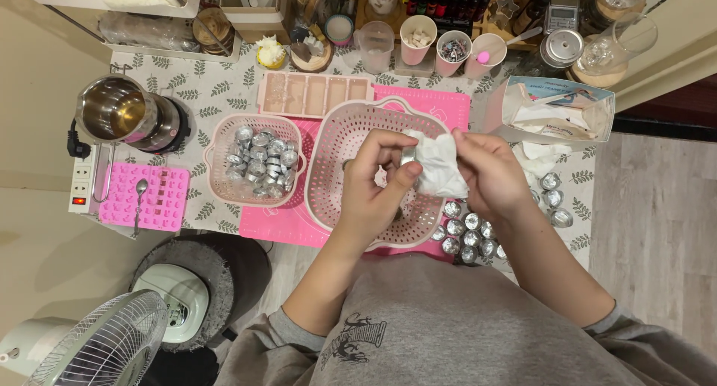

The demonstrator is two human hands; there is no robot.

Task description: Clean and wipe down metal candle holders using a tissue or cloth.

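Our left hand point(373, 180) pinches a small metal cup point(408, 156) between thumb and fingers, holding it above the large pink perforated basket point(336, 143). Our right hand point(489, 173) grips a crumpled white tissue point(439, 164) and presses it against the cup. Just beside the right wrist, a cluster of more metal cups point(464, 230) lies on the pink mat point(448, 102). To the left of the large basket sits a smaller pink basket point(216, 150) filled with similar cups. Behind both baskets lies a pale pink tray mould point(314, 94). Further left we see a pink silicone mould point(160, 199) with a spoon point(140, 199) across it, and a steel pot point(116, 109).
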